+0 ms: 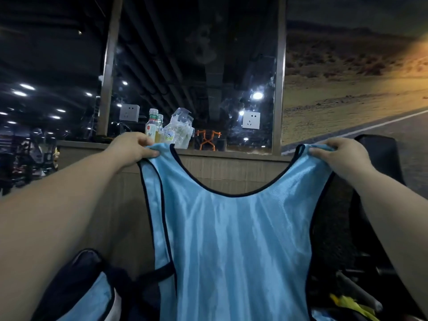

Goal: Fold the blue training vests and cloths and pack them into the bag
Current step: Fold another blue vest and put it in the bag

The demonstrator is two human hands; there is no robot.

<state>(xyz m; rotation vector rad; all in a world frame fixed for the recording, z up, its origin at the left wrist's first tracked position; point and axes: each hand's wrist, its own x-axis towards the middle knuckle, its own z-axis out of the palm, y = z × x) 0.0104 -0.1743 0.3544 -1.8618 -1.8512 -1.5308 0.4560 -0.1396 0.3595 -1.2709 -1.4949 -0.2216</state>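
Before the ledge, left hand (pixel 134 147) and right hand (pixel 340 156) (arms outstretched) pinching vest (pixel 231 239) straps.

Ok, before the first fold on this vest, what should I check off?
1. Left hand grips one shoulder strap: ok.
2. Right hand grips the other strap: ok.
3. Vest hangs spread and untwisted between the hands: ok.
4. Vest's bottom hem free of snags: cannot tell, it is below the frame.
5. Bag at lower left open, blue cloth already inside: ok.
6. Flat place to fold on: cannot tell.
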